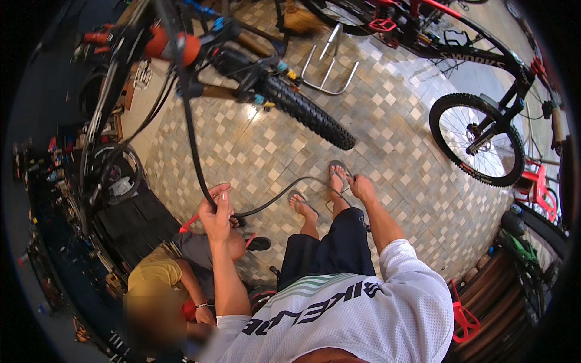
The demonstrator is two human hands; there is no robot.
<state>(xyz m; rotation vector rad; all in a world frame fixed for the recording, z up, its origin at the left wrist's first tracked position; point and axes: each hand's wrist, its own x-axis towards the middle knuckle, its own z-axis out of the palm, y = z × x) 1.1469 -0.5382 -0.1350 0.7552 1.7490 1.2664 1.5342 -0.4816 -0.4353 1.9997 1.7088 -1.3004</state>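
A long black hose [275, 202] runs between my hands in a slack curve. My left hand [219, 215] is closed around it, thumb raised along it, and from there the hose climbs past the front of a raised bicycle. The other stretch reaches my right hand [362, 189], which is closed on it beside my right leg. Just above my hands, the bicycle's knobby front tire [308, 112] points down over the floor, below its orange-red frame part [175, 47].
At lower left a co-worker in a yellow shirt [151, 272] is low beside my left arm. A metal floor stand [330, 66] is ahead. A black mountain bike [484, 60] stands at right, near a red chair [535, 187]. Tools [51, 187] crowd the left side.
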